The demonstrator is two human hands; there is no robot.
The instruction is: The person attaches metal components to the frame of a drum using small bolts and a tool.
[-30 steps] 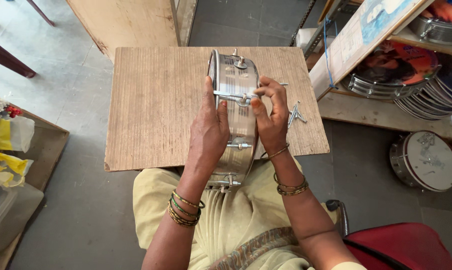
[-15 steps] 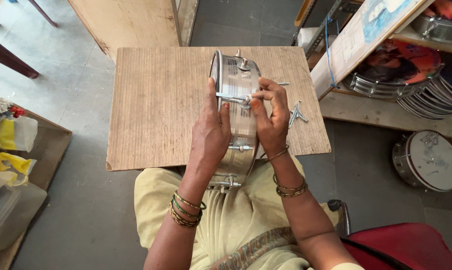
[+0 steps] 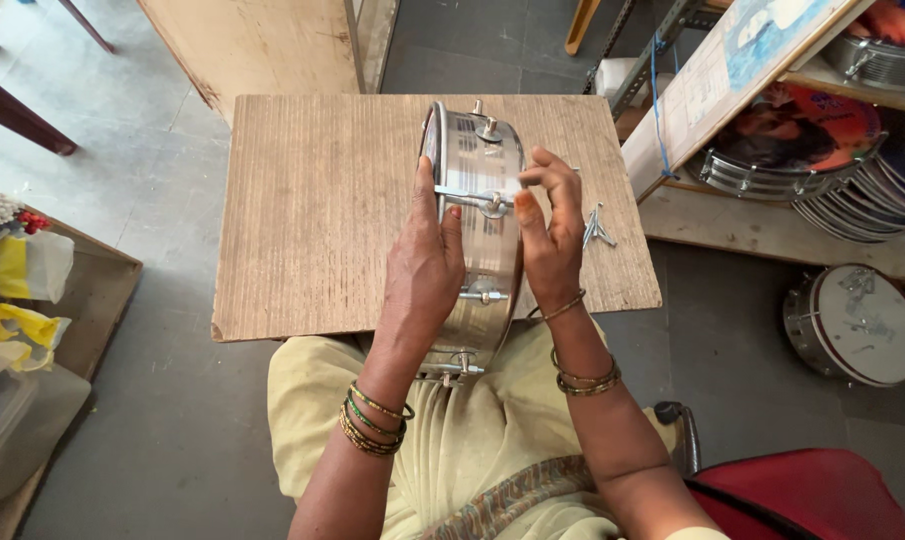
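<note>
Centrally, a shiny steel-shelled frame drum [image 3: 477,240] stands on edge on the worn wooden board worktop [image 3: 322,210], its lower rim resting against the person's lap in pale yellow cloth [image 3: 462,450]. The left hand [image 3: 424,260] lies flat along the shell with its fingers [image 3: 424,195] closed round the drum's near side, steadying it. The right hand [image 3: 550,235] is raised at the opposite side, its fingers [image 3: 537,175] pinched on the end of a thin metal tension rod [image 3: 472,198] that crosses the shell at a lug. The step in hand appears to be fitting or tightening this rod; the next move would call for a firm hold by the left hand while the right turns or seats the fastener squarely. A small loose metal fitting [image 3: 597,228] lies on the worktop just beside the right hand. More drums are stacked on a wooden shelf [image 3: 802,215] to the right, and one round drum [image 3: 857,325] lies on the grey floor. Compared with the earlier frames, both hands keep nearly the same grip; the drum has hardly shifted on the worktop.
</note>
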